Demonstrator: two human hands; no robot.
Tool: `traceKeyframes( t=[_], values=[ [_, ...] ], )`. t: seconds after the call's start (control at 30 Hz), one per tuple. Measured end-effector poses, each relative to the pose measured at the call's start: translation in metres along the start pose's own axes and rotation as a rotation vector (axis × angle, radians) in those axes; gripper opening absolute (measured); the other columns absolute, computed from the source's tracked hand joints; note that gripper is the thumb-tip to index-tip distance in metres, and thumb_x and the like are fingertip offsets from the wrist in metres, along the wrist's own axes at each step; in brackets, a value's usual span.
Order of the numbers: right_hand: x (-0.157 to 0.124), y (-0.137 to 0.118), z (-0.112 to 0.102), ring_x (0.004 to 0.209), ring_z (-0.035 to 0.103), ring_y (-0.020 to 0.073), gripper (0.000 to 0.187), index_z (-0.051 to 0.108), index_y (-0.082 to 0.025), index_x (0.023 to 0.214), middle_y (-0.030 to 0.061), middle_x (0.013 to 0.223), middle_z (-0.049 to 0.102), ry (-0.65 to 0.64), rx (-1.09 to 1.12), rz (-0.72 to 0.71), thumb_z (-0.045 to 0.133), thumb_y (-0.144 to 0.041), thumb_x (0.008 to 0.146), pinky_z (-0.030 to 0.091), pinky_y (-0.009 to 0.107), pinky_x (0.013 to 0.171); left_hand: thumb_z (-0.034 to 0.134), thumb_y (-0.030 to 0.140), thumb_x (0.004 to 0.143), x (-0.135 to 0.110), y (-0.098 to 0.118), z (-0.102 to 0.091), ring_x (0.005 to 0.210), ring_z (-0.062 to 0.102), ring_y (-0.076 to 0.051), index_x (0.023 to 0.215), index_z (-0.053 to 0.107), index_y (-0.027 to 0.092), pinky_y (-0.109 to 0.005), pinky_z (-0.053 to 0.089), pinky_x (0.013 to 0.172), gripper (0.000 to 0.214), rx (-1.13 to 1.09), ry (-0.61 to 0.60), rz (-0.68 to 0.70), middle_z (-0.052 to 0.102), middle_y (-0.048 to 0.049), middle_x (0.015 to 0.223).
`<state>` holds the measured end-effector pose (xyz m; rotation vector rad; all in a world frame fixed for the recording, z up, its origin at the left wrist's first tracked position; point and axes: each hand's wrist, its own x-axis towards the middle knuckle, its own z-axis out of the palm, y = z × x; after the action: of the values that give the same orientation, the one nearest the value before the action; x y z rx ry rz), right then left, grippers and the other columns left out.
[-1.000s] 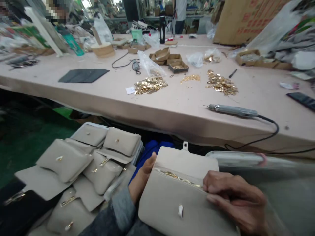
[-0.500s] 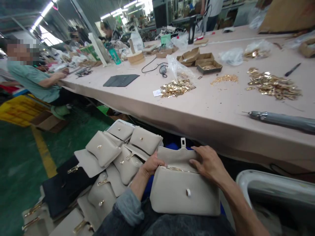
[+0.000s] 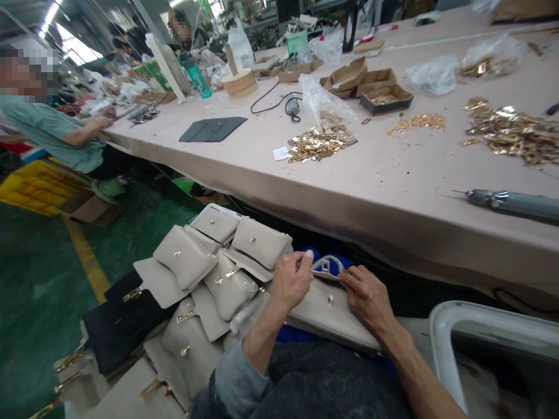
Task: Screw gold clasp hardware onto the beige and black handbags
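Observation:
A beige handbag [image 3: 325,314] lies on my lap, its turn-lock post facing up and its flap raised at the far side. My left hand [image 3: 293,280] is closed at the left end of the flap, thumb uppermost; what lies under its fingers is partly hidden. At the flap's right end, my right hand [image 3: 365,295] pinches the edge. Between both hands stands the flap's tab [image 3: 324,266] with a rectangular hole, in front of a pale loop and blue material.
Several beige bags [image 3: 183,256] and a black one [image 3: 126,326] are piled at my left. On the table [image 3: 279,192] lie gold hardware heaps [image 3: 321,144], a power screwdriver [image 3: 510,203] and a dark panel [image 3: 213,129]. A white-rimmed bin [image 3: 441,326] stands right. A person sits far left.
The bag has tipped back, and its flap has folded down lower between my hands. My left hand has moved up and right to the flap's top edge. The view has shifted slightly.

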<state>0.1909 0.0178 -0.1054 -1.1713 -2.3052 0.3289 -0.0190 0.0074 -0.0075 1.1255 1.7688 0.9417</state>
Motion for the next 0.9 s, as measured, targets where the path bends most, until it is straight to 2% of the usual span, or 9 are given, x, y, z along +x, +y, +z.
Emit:
traceKeyframes(
  t=[0.1, 0.17, 0.23, 0.33, 0.47, 0.6, 0.73, 0.8, 0.9],
  values=[
    [-0.001, 0.002, 0.001, 0.087, 0.052, 0.0219, 0.029, 0.074, -0.019, 0.099, 0.0078, 0.093, 0.064, 0.014, 0.002, -0.031, 0.049, -0.003, 0.096, 0.042, 0.034, 0.077, 0.048, 0.059, 0.102, 0.013, -0.019, 0.026, 0.041, 0.059, -0.018, 0.095, 0.071, 0.006, -0.026, 0.043, 0.044, 0.057, -0.3, -0.238, -0.38, 0.071, -0.0128, 0.063],
    [-0.001, 0.004, 0.001, 0.088, 0.052, 0.0222, 0.031, 0.074, -0.018, 0.1, 0.0083, 0.093, 0.065, 0.001, -0.007, -0.043, 0.048, -0.002, 0.095, 0.043, 0.034, 0.077, 0.062, 0.051, 0.096, 0.018, -0.032, 0.035, 0.051, 0.068, -0.021, 0.097, 0.071, 0.003, -0.026, 0.051, 0.048, 0.048, -0.515, -0.286, -0.489, 0.074, -0.0179, 0.071],
    [-0.001, 0.006, 0.002, 0.088, 0.052, 0.0222, 0.032, 0.074, -0.018, 0.1, 0.0082, 0.092, 0.065, -0.007, 0.006, -0.042, 0.048, -0.002, 0.095, 0.044, 0.034, 0.078, 0.08, 0.036, 0.083, 0.018, -0.041, 0.038, 0.064, 0.074, -0.023, 0.094, 0.072, 0.001, -0.027, 0.058, 0.058, 0.037, -0.652, -0.297, -0.484, 0.076, -0.0206, 0.079],
    [0.0, 0.01, 0.005, 0.089, 0.054, 0.0212, 0.031, 0.075, -0.018, 0.101, 0.0079, 0.093, 0.066, 0.001, 0.078, -0.041, 0.047, -0.004, 0.097, 0.045, 0.033, 0.079, 0.091, 0.02, 0.067, 0.012, -0.049, 0.038, 0.069, 0.076, -0.025, 0.093, 0.074, 0.001, -0.03, 0.061, 0.065, 0.037, -0.726, -0.27, -0.448, 0.077, -0.0211, 0.084],
    [0.007, 0.015, 0.013, 0.087, 0.055, 0.0203, 0.026, 0.075, -0.017, 0.097, 0.0074, 0.093, 0.068, 0.015, 0.209, -0.031, 0.05, -0.009, 0.1, 0.046, 0.033, 0.079, 0.091, 0.014, 0.063, 0.002, -0.055, 0.043, 0.066, 0.075, -0.026, 0.096, 0.074, 0.001, -0.036, 0.062, 0.064, 0.039, -0.689, -0.153, -0.427, 0.077, -0.0217, 0.085],
    [0.01, 0.012, 0.014, 0.089, 0.059, 0.0209, 0.022, 0.075, -0.018, 0.095, 0.0069, 0.093, 0.069, -0.077, 0.31, 0.017, 0.055, -0.011, 0.099, 0.049, 0.036, 0.084, 0.089, 0.012, 0.064, -0.003, -0.061, 0.05, 0.064, 0.075, -0.026, 0.097, 0.073, 0.001, -0.032, 0.06, 0.059, 0.038, -0.639, -0.056, -0.435, 0.077, -0.0211, 0.084],
    [0.007, 0.004, -0.016, 0.1, 0.063, 0.0234, 0.018, 0.072, -0.021, 0.108, 0.0076, 0.105, 0.068, -0.012, 0.396, 0.095, 0.061, -0.014, 0.095, 0.053, 0.039, 0.09, 0.09, 0.016, 0.061, -0.01, -0.063, 0.046, 0.065, 0.075, -0.026, 0.094, 0.074, 0.004, -0.028, 0.058, 0.053, 0.039, -0.639, -0.064, -0.422, 0.077, -0.0192, 0.08],
    [0.009, 0.007, -0.04, 0.098, 0.065, 0.0215, 0.022, 0.071, -0.024, 0.115, 0.0066, 0.107, 0.069, 0.122, 0.443, 0.123, 0.062, -0.017, 0.096, 0.056, 0.035, 0.085, 0.094, 0.022, 0.057, -0.01, -0.069, 0.047, 0.063, 0.074, -0.027, 0.095, 0.074, 0.005, -0.029, 0.058, 0.053, 0.046, -0.624, -0.055, -0.443, 0.077, -0.0195, 0.08],
    [0.021, 0.026, -0.09, 0.096, 0.068, 0.0197, 0.02, 0.071, -0.026, 0.115, 0.0048, 0.104, 0.071, 0.319, 0.354, 0.151, 0.064, -0.021, 0.097, 0.057, 0.034, 0.086, 0.095, 0.032, 0.054, -0.001, -0.081, 0.051, 0.066, 0.075, -0.029, 0.099, 0.075, 0.004, -0.032, 0.059, 0.053, 0.057, -0.633, -0.045, -0.406, 0.078, -0.0214, 0.085]
  ],
)
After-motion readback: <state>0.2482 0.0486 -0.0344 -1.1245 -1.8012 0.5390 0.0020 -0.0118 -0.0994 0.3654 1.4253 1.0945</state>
